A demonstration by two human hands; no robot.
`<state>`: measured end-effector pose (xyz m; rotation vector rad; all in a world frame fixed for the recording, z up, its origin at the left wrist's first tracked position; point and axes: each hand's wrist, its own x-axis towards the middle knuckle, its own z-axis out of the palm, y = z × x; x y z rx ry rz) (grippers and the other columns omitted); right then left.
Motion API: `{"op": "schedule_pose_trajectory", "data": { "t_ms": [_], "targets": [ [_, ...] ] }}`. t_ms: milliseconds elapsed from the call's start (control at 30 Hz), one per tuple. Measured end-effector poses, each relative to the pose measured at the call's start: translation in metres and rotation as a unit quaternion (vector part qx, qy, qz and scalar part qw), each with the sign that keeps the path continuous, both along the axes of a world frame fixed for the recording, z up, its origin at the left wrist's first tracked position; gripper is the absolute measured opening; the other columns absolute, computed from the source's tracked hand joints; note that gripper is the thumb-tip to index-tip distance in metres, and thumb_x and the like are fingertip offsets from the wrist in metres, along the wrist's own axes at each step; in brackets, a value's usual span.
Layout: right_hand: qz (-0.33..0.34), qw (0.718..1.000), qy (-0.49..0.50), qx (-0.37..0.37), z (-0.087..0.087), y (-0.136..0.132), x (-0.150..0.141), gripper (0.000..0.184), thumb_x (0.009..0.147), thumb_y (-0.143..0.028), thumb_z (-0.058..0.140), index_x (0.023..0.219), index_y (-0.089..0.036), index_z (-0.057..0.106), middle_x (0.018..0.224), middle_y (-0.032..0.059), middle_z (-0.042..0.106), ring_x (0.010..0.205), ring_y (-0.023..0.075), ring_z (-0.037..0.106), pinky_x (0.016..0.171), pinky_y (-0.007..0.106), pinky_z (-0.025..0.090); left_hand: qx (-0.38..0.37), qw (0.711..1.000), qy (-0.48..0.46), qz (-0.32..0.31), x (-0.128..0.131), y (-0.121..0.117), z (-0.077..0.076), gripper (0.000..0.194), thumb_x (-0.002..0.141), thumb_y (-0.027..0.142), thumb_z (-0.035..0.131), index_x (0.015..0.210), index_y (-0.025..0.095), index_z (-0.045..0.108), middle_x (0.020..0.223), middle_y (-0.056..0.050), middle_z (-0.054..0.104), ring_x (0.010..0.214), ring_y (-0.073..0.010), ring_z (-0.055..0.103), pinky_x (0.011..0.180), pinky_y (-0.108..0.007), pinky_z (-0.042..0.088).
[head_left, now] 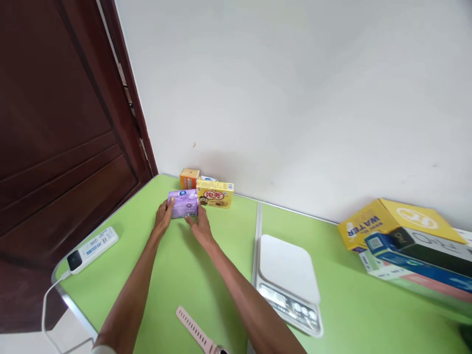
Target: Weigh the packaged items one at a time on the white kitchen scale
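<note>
A purple plastic-wrapped pack (184, 205) is between my two hands near the back left corner of the green table. My left hand (164, 215) grips its left side, thumb on the front. My right hand (200, 223) holds its lower right side, fingers partly hidden. Just to the right of the pack stands a yellow snack box (215, 193). Behind them is a small orange box (189, 178), and a blue-and-white item (209, 179) shows only at its top.
A white digital scale (289, 270) lies right of my right arm. Beyond it are a yellow WATER box (379, 221) and several stacked boxes. On the left is a white power strip (94, 248) with a cable. A pink-strapped watch (197, 332) lies near the front. A wall stands behind.
</note>
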<state>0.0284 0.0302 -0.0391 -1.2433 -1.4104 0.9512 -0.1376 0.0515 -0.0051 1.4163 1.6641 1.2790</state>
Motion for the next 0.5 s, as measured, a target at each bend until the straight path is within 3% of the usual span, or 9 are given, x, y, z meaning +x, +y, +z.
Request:
{"op": "schedule_pose_trajectory", "data": {
  "t_ms": [200,367,500],
  "targets": [
    [-0.035,0.996,-0.029,0.08,0.033,-0.079,0.031,0.077,0.097,-0.046,0.061,0.165,-0.024,0.033,0.163,0.0151,0.045,0.152,0.0337,0.043,0.127,0.054,0.036,0.022,0.999,0.036,0.02,0.041,-0.071,0.018,0.077,0.088,0.086,0.047,0.109,0.016,0.072,0.105,-0.015,0.067,0.103,-0.0348,0.066,0.099,-0.05,0.053],
    [-0.14,0.981,-0.06,0.123,0.063,-0.152,0.1,0.073,0.104,-0.051,0.055,0.167,-0.028,0.027,0.167,0.0126,0.042,0.155,0.0307,0.04,0.127,0.056,0.036,0.076,0.991,0.033,-0.105,0.112,-0.111,0.049,0.077,0.089,0.085,0.046,0.119,0.018,0.069,0.108,-0.012,0.061,0.101,-0.031,0.064,0.099,-0.048,0.054],
    [-0.246,0.955,-0.104,0.131,0.058,-0.188,0.162,0.069,0.103,-0.051,0.055,0.164,-0.026,0.034,0.161,0.0147,0.049,0.149,0.0334,0.046,0.122,0.061,0.04,0.063,0.973,0.024,-0.219,0.18,-0.128,0.054,0.073,0.092,0.081,0.048,0.124,0.018,0.067,0.109,-0.011,0.058,0.1,-0.0283,0.062,0.097,-0.045,0.053]
  ]
}}
